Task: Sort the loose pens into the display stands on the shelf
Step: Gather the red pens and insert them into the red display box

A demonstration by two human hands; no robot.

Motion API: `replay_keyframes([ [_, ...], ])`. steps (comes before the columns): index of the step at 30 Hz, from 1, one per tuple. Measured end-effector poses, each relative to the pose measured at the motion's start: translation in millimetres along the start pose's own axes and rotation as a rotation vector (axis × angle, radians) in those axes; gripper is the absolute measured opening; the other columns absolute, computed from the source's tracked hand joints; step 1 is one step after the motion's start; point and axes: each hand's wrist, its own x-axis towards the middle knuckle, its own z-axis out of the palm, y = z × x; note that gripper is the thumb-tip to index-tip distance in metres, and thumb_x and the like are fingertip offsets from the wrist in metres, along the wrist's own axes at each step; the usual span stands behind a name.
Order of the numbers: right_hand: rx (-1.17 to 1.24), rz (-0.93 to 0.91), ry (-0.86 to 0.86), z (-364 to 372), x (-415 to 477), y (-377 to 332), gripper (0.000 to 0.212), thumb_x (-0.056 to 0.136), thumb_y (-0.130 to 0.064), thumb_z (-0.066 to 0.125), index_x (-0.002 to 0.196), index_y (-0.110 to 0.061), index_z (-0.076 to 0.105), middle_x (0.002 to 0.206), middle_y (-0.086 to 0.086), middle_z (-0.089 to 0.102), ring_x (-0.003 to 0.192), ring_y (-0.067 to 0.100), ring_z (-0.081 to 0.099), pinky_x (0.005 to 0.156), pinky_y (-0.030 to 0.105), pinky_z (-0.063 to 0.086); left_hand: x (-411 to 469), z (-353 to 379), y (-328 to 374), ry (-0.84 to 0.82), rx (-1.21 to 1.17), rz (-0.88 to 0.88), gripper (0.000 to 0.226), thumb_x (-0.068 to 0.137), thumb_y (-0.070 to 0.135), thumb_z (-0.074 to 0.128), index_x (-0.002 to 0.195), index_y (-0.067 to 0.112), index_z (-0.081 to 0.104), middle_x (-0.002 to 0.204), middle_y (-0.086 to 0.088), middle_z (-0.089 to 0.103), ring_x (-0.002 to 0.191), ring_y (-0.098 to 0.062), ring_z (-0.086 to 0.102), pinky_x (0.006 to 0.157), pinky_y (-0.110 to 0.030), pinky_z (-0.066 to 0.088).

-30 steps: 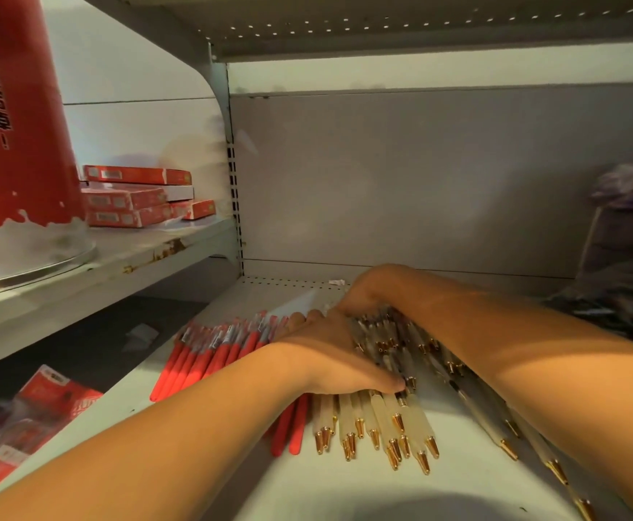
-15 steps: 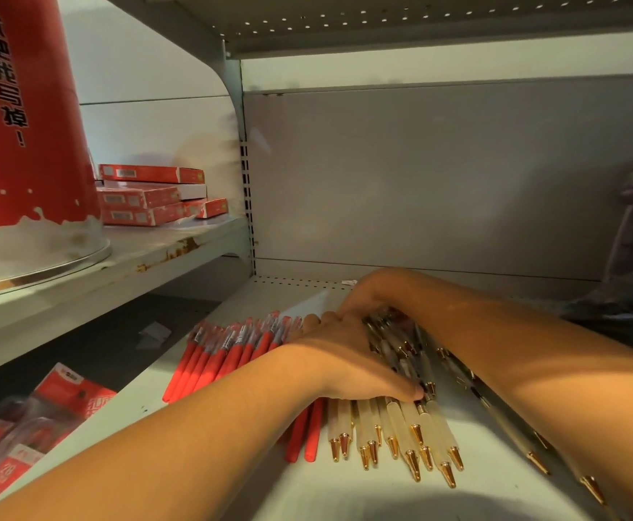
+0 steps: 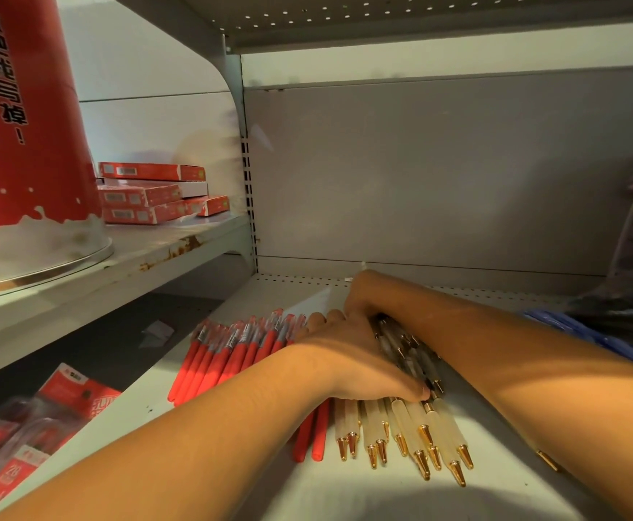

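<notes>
Loose pens lie on the grey shelf [image 3: 345, 494]. A row of red pens [image 3: 228, 359] is on the left, and cream pens with gold tips [image 3: 412, 430] fan toward me in the middle. A bunch of clear, dark-cored pens [image 3: 407, 349] sits between my hands. My left hand [image 3: 352, 366] lies flat across the pile, its thumb pressed against the clear bunch. At the far ends of the pens my right hand [image 3: 363, 295] is bent at the wrist, and its fingers are hidden behind my left hand. No display stand is in view.
A higher shelf on the left carries stacked red boxes [image 3: 149, 193] and a big red tub [image 3: 25, 126]. Red packaged goods [image 3: 29, 430] lie at lower left. Blue items [image 3: 589, 332] sit at the right, and one gold pen tip [image 3: 548, 460] shows under my right forearm.
The clear pens that lay spread under my right forearm are now bunched tighter between my hands. Both hands stay on the pile, and the view has shifted slightly.
</notes>
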Motion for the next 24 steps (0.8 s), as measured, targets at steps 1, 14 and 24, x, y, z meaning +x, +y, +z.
replay_keyframes([
  [1, -0.007, -0.013, -0.018, -0.9, 0.6, 2.2, 0.036, 0.094, -0.020, 0.058, 0.124, 0.001, 0.059, 0.083, 0.007, 0.051, 0.090, 0.022, 0.050, 0.079, 0.032, 0.042, -0.2, 0.0, 0.2, 0.001, 0.002, -0.003, 0.112, 0.066, 0.080, 0.064, 0.153, 0.026, 0.018, 0.148, -0.005, 0.034, 0.136, -0.029, 0.030, 0.104, -0.038, 0.031],
  [14, 0.459, -0.068, 0.161, -49.1, -10.0, 47.6, 0.008, 0.085, -0.001, 0.057, 0.078, -0.003, 0.054, 0.065, 0.009, 0.055, 0.051, 0.018, 0.053, 0.050, 0.028, 0.048, -3.1, -3.7, 0.4, -0.051, -0.004, 0.011, 0.087, 0.072, 0.075, 0.063, 0.141, 0.032, 0.036, 0.147, -0.006, 0.036, 0.135, -0.032, 0.031, 0.101, -0.042, 0.036],
  [24, 0.653, -0.006, -0.099, -8.7, -103.7, 69.6, 0.018, 0.087, -0.007, 0.063, 0.105, -0.006, 0.060, 0.100, 0.014, 0.066, 0.086, 0.025, 0.067, 0.075, 0.037, 0.059, -5.9, -8.0, 4.7, -0.035, -0.012, 0.030, 0.065, 0.074, 0.071, 0.065, 0.124, 0.030, 0.055, 0.125, 0.000, 0.049, 0.111, -0.020, 0.043, 0.078, -0.031, 0.035],
])
